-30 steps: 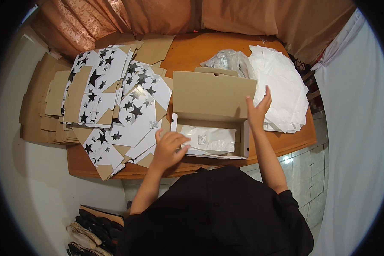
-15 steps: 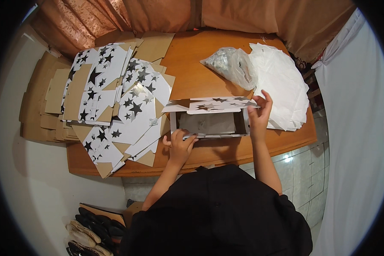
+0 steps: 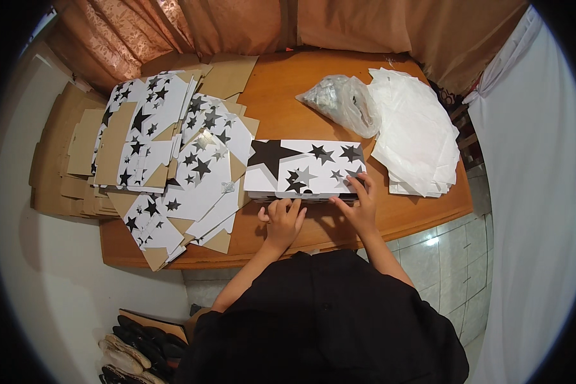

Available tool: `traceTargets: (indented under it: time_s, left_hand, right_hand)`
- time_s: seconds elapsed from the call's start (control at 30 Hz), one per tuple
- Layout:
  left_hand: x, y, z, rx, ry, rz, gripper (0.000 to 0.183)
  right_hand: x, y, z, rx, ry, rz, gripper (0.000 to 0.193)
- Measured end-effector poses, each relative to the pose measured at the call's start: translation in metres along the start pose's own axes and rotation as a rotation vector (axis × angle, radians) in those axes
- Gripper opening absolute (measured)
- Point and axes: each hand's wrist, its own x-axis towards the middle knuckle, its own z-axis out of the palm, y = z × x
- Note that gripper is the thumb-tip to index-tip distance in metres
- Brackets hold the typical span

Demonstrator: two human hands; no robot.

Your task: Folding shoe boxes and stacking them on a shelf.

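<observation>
A closed white cardboard box [image 3: 320, 168] with black and grey stars lies in front of me on the wooden table. My left hand [image 3: 283, 224] touches the box's front side, left of its middle, with its thumb apart from the other fingers. At the front right corner, my right hand [image 3: 363, 203] has spread fingers resting on the lid's edge and its thumb near the front side. Neither hand grips anything. What lies inside the box is hidden by the lid.
Flat star-printed cardboard pieces [image 3: 205, 163] lie in a heap on the left, beside stacked brown cardboard [image 3: 80, 137]. Beyond the box sits a clear plastic bag [image 3: 345, 102]. White paper sheets [image 3: 416, 134] are piled at the right. Several shoes [image 3: 137, 349] stand at lower left.
The lid has come down over the box, covering the pale paper inside. My right hand has moved left and nearer, from the lid's raised side to its front edge. My left hand has shifted slightly right.
</observation>
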Motion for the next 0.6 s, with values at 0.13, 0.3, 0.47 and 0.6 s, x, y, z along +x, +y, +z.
traceTargets:
  time_s: [0.13, 0.3, 0.47, 0.6]
  left_hand:
    - [0.004, -0.005, 0.002, -0.011, 0.070, -0.026, 0.017]
    - [0.000, -0.013, 0.004, 0.018, 0.164, 0.046, 0.008]
    - [-0.002, -0.019, 0.007, -0.024, 0.119, 0.032, 0.005]
    - [0.006, -0.035, 0.001, -0.098, 0.105, 0.003, 0.034]
  right_hand:
    - [0.004, -0.005, 0.000, 0.039, 0.056, 0.002, 0.053]
    - [0.001, 0.003, -0.001, -0.139, -0.018, -0.093, 0.042]
    - [-0.012, 0.009, 0.006, -0.264, -0.044, -0.112, 0.038]
    - [-0.014, 0.012, 0.011, -0.179, 0.005, -0.103, 0.038]
